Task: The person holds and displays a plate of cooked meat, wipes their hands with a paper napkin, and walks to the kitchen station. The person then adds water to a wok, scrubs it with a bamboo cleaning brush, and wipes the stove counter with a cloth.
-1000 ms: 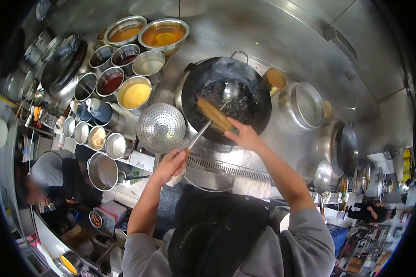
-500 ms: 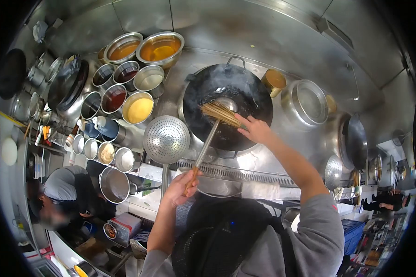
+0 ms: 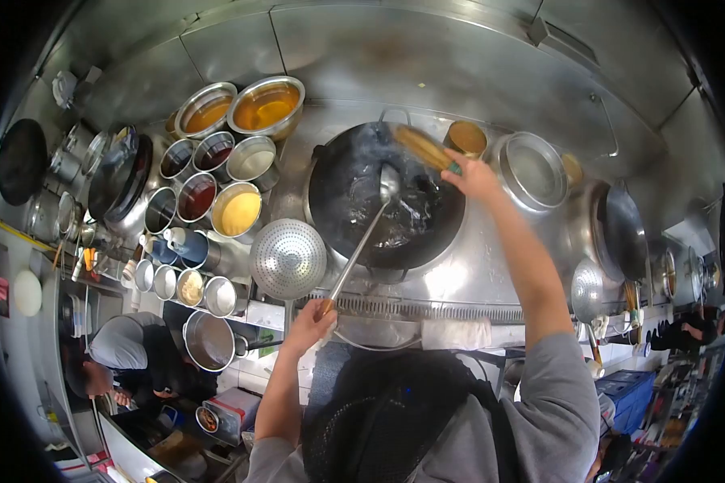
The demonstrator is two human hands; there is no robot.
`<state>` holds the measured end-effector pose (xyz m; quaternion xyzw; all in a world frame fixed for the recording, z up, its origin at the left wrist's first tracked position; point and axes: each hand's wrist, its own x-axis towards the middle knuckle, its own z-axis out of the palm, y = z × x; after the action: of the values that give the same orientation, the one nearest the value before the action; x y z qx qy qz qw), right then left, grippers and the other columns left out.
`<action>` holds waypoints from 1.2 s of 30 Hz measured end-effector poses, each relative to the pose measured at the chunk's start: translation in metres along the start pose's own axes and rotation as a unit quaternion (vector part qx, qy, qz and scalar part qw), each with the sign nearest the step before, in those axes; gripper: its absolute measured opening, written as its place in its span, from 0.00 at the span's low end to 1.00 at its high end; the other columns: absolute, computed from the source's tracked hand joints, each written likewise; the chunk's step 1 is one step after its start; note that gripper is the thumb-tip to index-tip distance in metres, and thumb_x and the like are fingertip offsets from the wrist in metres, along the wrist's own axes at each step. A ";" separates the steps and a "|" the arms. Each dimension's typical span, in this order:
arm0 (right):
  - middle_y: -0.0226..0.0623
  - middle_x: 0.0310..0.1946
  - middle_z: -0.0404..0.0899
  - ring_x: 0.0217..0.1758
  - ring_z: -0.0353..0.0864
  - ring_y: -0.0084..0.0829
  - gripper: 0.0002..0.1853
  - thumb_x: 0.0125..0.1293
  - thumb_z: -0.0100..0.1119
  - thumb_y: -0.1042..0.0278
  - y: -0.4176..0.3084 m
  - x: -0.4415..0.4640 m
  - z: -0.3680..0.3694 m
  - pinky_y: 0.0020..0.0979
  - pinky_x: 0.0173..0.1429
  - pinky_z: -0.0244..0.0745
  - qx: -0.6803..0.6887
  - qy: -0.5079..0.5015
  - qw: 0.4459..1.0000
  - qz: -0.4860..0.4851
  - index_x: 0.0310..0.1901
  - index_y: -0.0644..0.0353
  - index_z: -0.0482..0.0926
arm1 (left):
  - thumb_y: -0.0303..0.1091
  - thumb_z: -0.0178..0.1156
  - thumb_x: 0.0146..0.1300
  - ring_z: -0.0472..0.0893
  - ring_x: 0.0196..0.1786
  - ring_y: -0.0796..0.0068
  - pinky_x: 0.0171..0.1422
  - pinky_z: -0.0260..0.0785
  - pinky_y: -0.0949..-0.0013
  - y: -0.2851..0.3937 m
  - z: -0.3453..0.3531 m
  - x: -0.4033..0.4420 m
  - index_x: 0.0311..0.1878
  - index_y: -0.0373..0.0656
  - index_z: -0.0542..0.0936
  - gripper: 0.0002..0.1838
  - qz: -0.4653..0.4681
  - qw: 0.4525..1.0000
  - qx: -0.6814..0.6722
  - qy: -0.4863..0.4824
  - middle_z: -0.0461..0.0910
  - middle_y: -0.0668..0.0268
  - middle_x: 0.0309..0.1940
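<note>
My left hand is closed around the wooden end of a long-handled ladle. The ladle's bowl rests inside a large black wok, where liquid glistens and steam rises. My right hand grips a bamboo wok brush, its bristles smeared by motion over the wok's upper right rim. Just beyond the brush stands a tin can with brown contents. Left of the wok lies a perforated strainer.
Two steel bowls of amber liquid stand at the back left, above several seasoning pots. Stacked round pans sit right of the wok. A white cloth lies on the front edge. Another person bends at lower left.
My right hand has lifted the brush from the wok's middle up and right to its rim. The ladle bowl, earlier partly behind the brush, now shows. The camera view has shifted slightly.
</note>
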<state>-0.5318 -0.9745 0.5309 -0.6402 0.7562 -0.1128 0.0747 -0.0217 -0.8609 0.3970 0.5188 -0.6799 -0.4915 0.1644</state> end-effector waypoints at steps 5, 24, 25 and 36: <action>0.56 0.61 0.83 0.64 0.83 0.57 0.40 0.69 0.68 0.43 -0.015 -0.006 -0.057 0.48 0.68 0.77 0.189 0.118 0.971 0.086 0.79 0.46 0.68 | 0.32 0.67 0.73 0.68 0.26 0.86 0.28 0.62 0.77 0.009 0.024 0.001 0.67 0.39 0.70 0.24 -0.078 0.931 -0.344 -0.097 0.71 0.75 0.30; 0.53 0.60 0.84 0.62 0.84 0.53 0.41 0.62 0.75 0.59 0.028 -0.068 -0.134 0.47 0.68 0.78 0.045 0.129 0.989 -0.048 0.77 0.49 0.71 | 0.29 0.68 0.68 0.87 0.57 0.54 0.61 0.78 0.59 0.043 0.032 -0.018 0.71 0.42 0.74 0.29 0.144 0.982 0.099 0.077 0.84 0.51 0.57; 0.53 0.60 0.85 0.61 0.85 0.52 0.41 0.61 0.75 0.60 0.027 -0.079 -0.140 0.46 0.68 0.78 -0.084 -0.052 0.995 0.019 0.76 0.49 0.71 | 0.29 0.68 0.68 0.87 0.57 0.54 0.61 0.78 0.59 0.042 0.039 -0.017 0.71 0.42 0.74 0.29 0.149 0.981 0.099 0.076 0.84 0.51 0.57; 0.50 0.55 0.88 0.58 0.87 0.52 0.36 0.61 0.75 0.55 0.105 -0.166 -0.126 0.45 0.64 0.81 -0.076 -0.114 0.984 0.111 0.71 0.54 0.77 | 0.20 0.62 0.74 0.65 0.29 0.84 0.30 0.58 0.75 0.075 0.125 -0.003 0.73 0.50 0.66 0.30 0.021 0.894 -0.425 -0.142 0.72 0.72 0.38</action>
<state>-0.6361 -0.7854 0.6187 -0.5649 0.8155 0.0274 0.1233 -0.1530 -0.7974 0.4031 0.3094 -0.4329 -0.7985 0.2814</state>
